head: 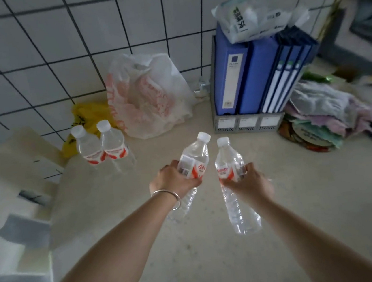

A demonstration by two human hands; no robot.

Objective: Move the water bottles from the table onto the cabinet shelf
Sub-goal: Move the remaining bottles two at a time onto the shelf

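Head cam had both hands out over the beige table (304, 196), each wrapped around its own bottle. Left hand (173, 180) gripped a clear water bottle (194, 161) around the red-and-white label, cap tilted toward the upper right. Right hand (248, 182) held a second water bottle (230, 175) at the label too, base hanging down toward the bottom of the frame. The two sat just beside each other mid-frame, not touching as far as I could tell.

Handling-wise, I'd guess these were full, so a bit of weight, and that thin ribbed plastic flexes if you squeeze hard. The label band looked like the stiffest spot to grab, so the grips seemed sensible. Smooth plastic could slip if damp.

Two more standing bottles (101, 146) waited in the middle left, right next to each other, in front of a yellow bag (88, 113) and beside a white plastic bag (151, 93). Blue binders (254, 74) stood upper right. No cabinet shelf in frame.
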